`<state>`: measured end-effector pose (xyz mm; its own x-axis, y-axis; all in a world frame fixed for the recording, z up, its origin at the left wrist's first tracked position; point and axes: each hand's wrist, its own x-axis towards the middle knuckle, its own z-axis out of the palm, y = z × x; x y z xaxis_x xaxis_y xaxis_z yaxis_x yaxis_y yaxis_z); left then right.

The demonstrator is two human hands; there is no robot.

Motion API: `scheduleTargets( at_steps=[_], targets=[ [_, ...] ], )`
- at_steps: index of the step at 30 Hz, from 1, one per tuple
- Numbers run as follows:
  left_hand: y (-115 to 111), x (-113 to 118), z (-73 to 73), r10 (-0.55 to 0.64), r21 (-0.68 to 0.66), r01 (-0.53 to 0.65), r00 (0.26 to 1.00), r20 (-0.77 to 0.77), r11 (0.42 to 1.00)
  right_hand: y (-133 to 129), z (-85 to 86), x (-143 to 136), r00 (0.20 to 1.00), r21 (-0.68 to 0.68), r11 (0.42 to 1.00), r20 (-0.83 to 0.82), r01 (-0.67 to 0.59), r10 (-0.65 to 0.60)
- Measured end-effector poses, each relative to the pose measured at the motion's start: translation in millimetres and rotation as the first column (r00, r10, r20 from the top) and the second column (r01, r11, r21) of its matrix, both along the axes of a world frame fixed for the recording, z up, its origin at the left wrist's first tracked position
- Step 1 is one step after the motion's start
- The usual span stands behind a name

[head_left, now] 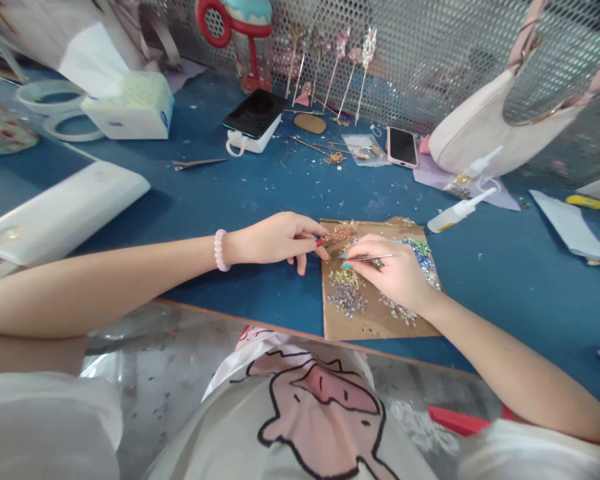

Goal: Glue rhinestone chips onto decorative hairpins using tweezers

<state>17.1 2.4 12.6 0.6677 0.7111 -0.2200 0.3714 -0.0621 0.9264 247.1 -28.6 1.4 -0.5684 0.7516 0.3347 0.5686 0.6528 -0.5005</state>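
My left hand reaches in from the left, fingers curled, the tips close together at the left edge of a cardboard sheet. What lies between those fingertips is too small to make out. Just beyond them is a copper-coloured openwork piece. My right hand rests over the cardboard and pinches thin metal tweezers, their tips pointing left toward my left fingers. Around it lie small piles of shiny chips: yellow, grey-violet, and blue and green, partly hidden by my right hand.
A glue bottle lies right of the cardboard. Farther back are a phone, a black device on a white box, decorated sticks, a white handbag and scissors. At left are a tissue box and a long white case.
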Motion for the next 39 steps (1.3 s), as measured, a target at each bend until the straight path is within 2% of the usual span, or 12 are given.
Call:
scheduleTargets(
  at_steps=[9,34,39],
  targets=[
    [3.3,-2.8,-8.3,-0.015,0.03,0.014,0.999,0.036,0.999,2.2,0.3,0.2,1.0,-0.033,0.999,-0.021,-0.014,0.014],
    [2.7,-1.7,-6.7,-0.021,0.012,0.02,0.998,0.051,1.0,1.5,2.1,-1.6,0.999,-0.101,0.994,-0.016,0.036,-0.037],
    [4.3,-3.4,-6.4,-0.011,-0.01,0.012,0.999,0.047,1.0,1.2,2.7,-0.8,1.0,-0.073,0.997,-0.011,0.029,-0.029]
  ],
)
